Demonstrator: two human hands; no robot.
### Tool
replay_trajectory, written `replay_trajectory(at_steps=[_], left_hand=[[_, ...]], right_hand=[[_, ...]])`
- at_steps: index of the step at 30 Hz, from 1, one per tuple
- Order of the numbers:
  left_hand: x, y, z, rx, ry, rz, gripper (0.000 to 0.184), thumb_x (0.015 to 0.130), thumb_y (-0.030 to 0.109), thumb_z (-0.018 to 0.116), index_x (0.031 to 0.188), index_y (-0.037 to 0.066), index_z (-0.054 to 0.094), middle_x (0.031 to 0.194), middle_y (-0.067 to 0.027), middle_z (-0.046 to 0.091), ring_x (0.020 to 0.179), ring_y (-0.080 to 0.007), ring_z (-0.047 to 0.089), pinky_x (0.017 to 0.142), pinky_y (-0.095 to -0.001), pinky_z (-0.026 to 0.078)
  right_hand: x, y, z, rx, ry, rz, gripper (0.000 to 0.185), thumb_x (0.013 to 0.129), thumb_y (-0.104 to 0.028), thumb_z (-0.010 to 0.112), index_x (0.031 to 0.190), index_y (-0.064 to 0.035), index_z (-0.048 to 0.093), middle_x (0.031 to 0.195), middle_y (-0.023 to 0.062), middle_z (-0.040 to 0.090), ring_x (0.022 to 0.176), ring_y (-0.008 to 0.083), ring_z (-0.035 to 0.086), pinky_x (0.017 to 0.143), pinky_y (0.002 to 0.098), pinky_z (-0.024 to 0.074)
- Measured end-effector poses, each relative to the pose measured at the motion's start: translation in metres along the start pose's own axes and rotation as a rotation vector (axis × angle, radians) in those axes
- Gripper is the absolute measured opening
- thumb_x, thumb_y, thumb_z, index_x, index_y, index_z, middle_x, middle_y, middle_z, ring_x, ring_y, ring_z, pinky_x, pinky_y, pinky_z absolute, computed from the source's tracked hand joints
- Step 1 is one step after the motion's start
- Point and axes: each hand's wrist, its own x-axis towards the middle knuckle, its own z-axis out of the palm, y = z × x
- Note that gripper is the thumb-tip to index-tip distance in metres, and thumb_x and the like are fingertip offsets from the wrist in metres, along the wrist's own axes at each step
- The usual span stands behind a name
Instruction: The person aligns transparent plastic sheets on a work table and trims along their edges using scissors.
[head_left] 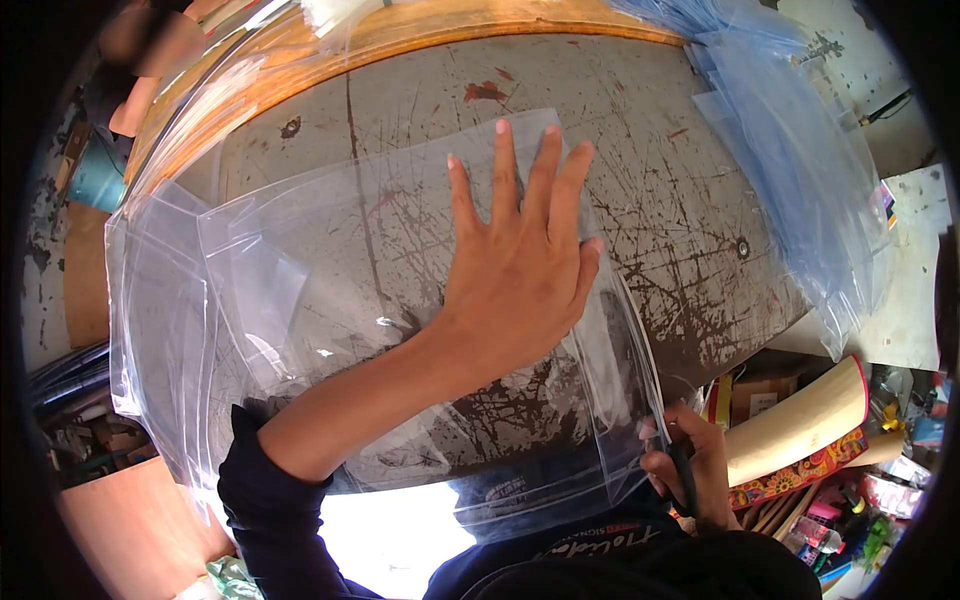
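My left hand lies flat with its fingers spread on a clear plastic sheet, pressing it to the worn table. The sheet looks folded in layers, with creased flaps at its left side, and its near part hangs over the table's front edge by my body. At the sheet's right edge, low in the view, my right hand is closed round the dark handle of scissors. The blades are hard to make out against the plastic.
The scratched grey table has a wooden board along its far side. A pile of bluish plastic sheets lies at the right. Below right are a rolled mat and mixed clutter. Part of another person shows at the upper left.
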Motion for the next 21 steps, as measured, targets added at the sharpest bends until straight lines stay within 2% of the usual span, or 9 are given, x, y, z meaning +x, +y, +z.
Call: replay_trajectory(at_steps=[5, 10, 14, 20, 21], left_hand=[[0.0004, 0.0003, 0.0003, -0.003, 0.007, 0.008, 0.056, 0.087, 0.026, 0.044, 0.131, -0.005, 0.027, 0.132, -0.0277, 0.029, 0.125, -0.0505, 0.021, 0.091, -0.0687, 0.022], [0.0006, -0.0008, -0.0007, 0.002, 0.0, 0.006, 0.056, 0.087, 0.025, 0.044, 0.131, -0.006, 0.027, 0.132, -0.0287, 0.029, 0.125, -0.0511, 0.021, 0.091, -0.0687, 0.021], [0.0007, -0.0009, -0.0009, -0.001, 0.009, 0.008, 0.056, 0.087, 0.025, 0.044, 0.13, -0.006, 0.027, 0.132, -0.0286, 0.029, 0.125, -0.051, 0.021, 0.091, -0.0687, 0.021], [0.0032, -0.002, -0.0017, -0.058, 0.019, -0.021, 0.054, 0.087, 0.023, 0.045, 0.13, -0.005, 0.027, 0.133, -0.0293, 0.029, 0.125, -0.0517, 0.021, 0.094, -0.0672, 0.018], [0.0048, -0.0024, -0.0026, -0.116, 0.027, -0.074, 0.054, 0.088, 0.023, 0.044, 0.131, -0.004, 0.026, 0.133, -0.0287, 0.029, 0.126, -0.0485, 0.021, 0.095, -0.0666, 0.018]], right_hand=[[-0.0011, 0.0013, 0.0031, 0.024, 0.043, 0.017, 0.035, 0.072, -0.019, 0.076, 0.092, -0.0016, 0.054, 0.053, -0.0043, 0.047, 0.046, 0.0016, 0.04, 0.041, 0.0192, 0.0258], [-0.0004, 0.0001, 0.0013, -0.099, 0.065, 0.015, 0.033, 0.071, -0.018, 0.076, 0.089, -0.0009, 0.055, 0.051, -0.0031, 0.047, 0.044, 0.0023, 0.041, 0.039, 0.0198, 0.0258], [0.0001, -0.0028, 0.0033, -0.045, 0.082, 0.038, 0.032, 0.071, -0.018, 0.076, 0.088, -0.0007, 0.055, 0.05, -0.003, 0.047, 0.043, 0.0025, 0.042, 0.039, 0.02, 0.0264], [0.0018, -0.0019, -0.0034, -0.007, -0.013, 0.012, 0.033, 0.073, -0.019, 0.074, 0.091, -0.0011, 0.054, 0.051, -0.0034, 0.047, 0.044, 0.0031, 0.044, 0.04, 0.0187, 0.0284], [0.0013, 0.0006, -0.0049, 0.064, -0.039, 0.006, 0.036, 0.073, -0.023, 0.074, 0.092, -0.0013, 0.053, 0.053, -0.003, 0.049, 0.045, 0.0033, 0.045, 0.041, 0.0184, 0.0296]])
